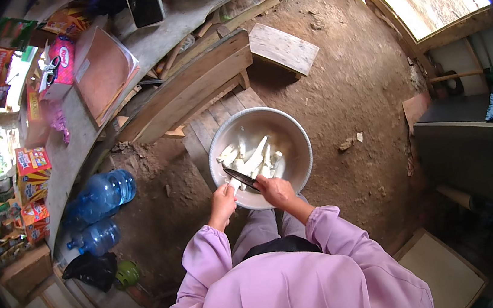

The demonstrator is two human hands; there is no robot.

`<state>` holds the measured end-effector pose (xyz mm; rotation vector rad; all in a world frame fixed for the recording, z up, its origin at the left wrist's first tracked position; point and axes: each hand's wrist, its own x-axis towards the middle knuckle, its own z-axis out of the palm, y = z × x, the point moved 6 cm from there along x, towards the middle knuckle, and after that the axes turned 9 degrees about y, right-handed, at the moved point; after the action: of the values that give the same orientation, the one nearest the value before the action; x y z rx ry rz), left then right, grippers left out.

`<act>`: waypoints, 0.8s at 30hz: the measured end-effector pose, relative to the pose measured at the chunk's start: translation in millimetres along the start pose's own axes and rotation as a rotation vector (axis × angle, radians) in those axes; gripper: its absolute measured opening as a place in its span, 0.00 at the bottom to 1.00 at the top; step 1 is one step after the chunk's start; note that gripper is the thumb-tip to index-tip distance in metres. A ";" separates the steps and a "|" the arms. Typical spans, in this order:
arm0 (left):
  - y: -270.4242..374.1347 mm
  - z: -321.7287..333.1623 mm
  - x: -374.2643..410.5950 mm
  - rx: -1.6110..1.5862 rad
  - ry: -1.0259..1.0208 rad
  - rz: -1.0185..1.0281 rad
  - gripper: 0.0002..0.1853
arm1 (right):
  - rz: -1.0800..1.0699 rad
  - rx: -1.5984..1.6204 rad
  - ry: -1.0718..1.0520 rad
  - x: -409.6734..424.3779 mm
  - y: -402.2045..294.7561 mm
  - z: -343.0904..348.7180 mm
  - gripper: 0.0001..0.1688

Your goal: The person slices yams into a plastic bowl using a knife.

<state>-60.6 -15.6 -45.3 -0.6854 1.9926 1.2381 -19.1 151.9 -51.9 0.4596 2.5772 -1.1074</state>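
Note:
A large metal basin [303, 136] stands before my knees, with water and several peeled white root pieces [254, 161] in it. At its near left rim my left hand [223, 204] grips one pale root piece [235, 185]. My right hand [278, 190] holds a dark-bladed knife [241, 177] over the basin. The blade slants up to the left and lies across or just above the held piece; contact cannot be made out. My right fingers hide the knife's handle.
A wooden bench [193, 87] and a low wooden stool [284, 48] stand beyond the basin. To the left are blue plastic water bottles [105, 193] and a counter [70, 149] with packets, a folder and a phone [143, 3]. A dark cabinet [464, 147] is at the right.

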 end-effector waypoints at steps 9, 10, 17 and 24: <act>-19.9 -6.2 -30.8 -0.126 -0.050 -0.122 0.13 | 0.108 -0.160 0.087 24.5 30.2 -34.2 0.10; -21.0 -6.3 -30.1 -0.145 -0.039 -0.132 0.13 | 0.080 -0.184 -0.057 12.3 8.0 -29.1 0.10; -18.1 -20.5 -42.0 -0.291 -0.113 -0.150 0.12 | 0.032 -0.186 0.085 25.5 38.9 -26.7 0.13; -26.1 -25.8 -46.5 -0.188 -0.004 -0.086 0.11 | 0.033 -0.149 0.073 21.2 37.7 -21.1 0.10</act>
<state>-19.5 -46.1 -15.5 -0.8503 1.8390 1.3848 -26.1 195.6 -70.6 0.5124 2.6808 -0.8957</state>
